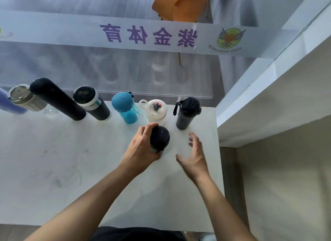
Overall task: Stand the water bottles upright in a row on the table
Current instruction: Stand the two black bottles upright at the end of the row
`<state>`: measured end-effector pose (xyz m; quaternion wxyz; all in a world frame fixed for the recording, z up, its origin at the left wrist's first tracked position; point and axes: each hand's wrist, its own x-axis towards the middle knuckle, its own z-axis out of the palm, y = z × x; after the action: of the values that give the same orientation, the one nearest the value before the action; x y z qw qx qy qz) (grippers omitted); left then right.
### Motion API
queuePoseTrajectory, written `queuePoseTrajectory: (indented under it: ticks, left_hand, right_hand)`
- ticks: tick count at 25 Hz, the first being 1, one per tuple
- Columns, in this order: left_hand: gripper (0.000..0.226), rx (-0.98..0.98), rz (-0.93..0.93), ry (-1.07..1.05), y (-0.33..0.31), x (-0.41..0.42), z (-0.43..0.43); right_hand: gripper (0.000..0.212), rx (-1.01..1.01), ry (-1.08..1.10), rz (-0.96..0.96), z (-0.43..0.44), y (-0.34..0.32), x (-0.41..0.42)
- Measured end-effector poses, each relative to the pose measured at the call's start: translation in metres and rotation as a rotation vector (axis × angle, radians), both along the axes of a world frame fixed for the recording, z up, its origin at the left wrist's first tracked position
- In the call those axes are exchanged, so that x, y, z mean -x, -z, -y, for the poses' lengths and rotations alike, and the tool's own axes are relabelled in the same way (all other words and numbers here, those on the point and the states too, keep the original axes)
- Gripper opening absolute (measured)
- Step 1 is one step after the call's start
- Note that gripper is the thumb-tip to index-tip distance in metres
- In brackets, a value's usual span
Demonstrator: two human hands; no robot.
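Several bottles stand upright in a row along the far edge of the white table: a grey ribbed flask, a tall black flask, a black bottle with a silver band, a blue bottle, a white cup with a loop handle and a dark bottle with a strap. In front of the white cup stands a black-lidded bottle; my left hand is wrapped around its left side. My right hand hovers to its right, fingers spread, holding nothing.
A glass wall with a frosted band of purple lettering runs just behind the row. A white ledge borders the table on the right. A purple object shows at the far left edge. An orange chair stands beyond the glass.
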<state>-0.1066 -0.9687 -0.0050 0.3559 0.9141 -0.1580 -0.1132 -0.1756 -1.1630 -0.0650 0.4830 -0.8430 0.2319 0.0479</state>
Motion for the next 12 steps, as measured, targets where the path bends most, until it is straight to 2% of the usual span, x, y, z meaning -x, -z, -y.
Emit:
queuePoseTrajectory:
  ticks: [3,7,9,12]
  left_hand:
    - [0.085,0.024,-0.045,0.088,0.004,0.005,0.028]
    - [0.085,0.049,-0.091,0.216,0.008,0.011,0.061]
    - [0.091,0.046,-0.083,0.32,0.004,0.007,0.074]
    - [0.087,-0.004,0.111,0.427,-0.01,-0.013,0.088]
  right_hand:
    - [0.095,-0.07,-0.077,-0.034,-0.008,0.012,0.027]
    - [0.07,-0.089,0.031,0.052,0.003,0.017,0.031]
    - [0.067,-0.087,0.09,0.102,0.017,0.019,0.03]
    - [0.065,-0.073,0.225,0.151,0.046,0.025,0.018]
